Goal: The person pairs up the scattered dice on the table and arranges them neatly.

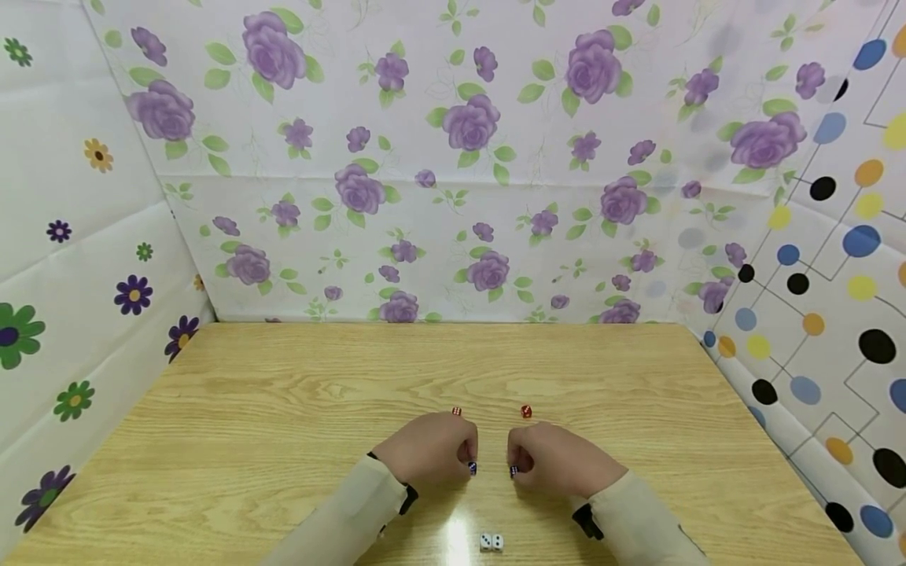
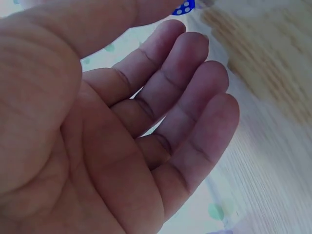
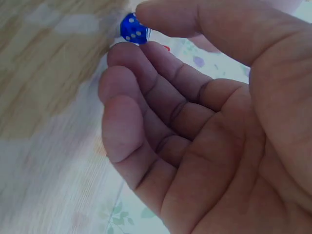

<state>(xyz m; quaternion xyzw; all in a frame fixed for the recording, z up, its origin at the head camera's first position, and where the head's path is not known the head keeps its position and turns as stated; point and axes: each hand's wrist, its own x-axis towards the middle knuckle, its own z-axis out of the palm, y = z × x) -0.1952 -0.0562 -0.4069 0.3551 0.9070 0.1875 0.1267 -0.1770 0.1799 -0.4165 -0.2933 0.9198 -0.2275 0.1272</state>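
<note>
My left hand pinches a blue die with white dots, low over the wooden table. At the top of the left wrist view only part of that blue die shows past the thumb. A second blue die is pinched by my right hand, a short gap to the right of the first. In the right wrist view the thumb tip touches this blue die, and the other fingers curve below it. Whether either die touches the table cannot be told.
Beyond the hands lie two red dice, one left, partly behind my left hand, and one right. Two white dice sit side by side near the front of the table. Patterned cloth walls border the back and sides.
</note>
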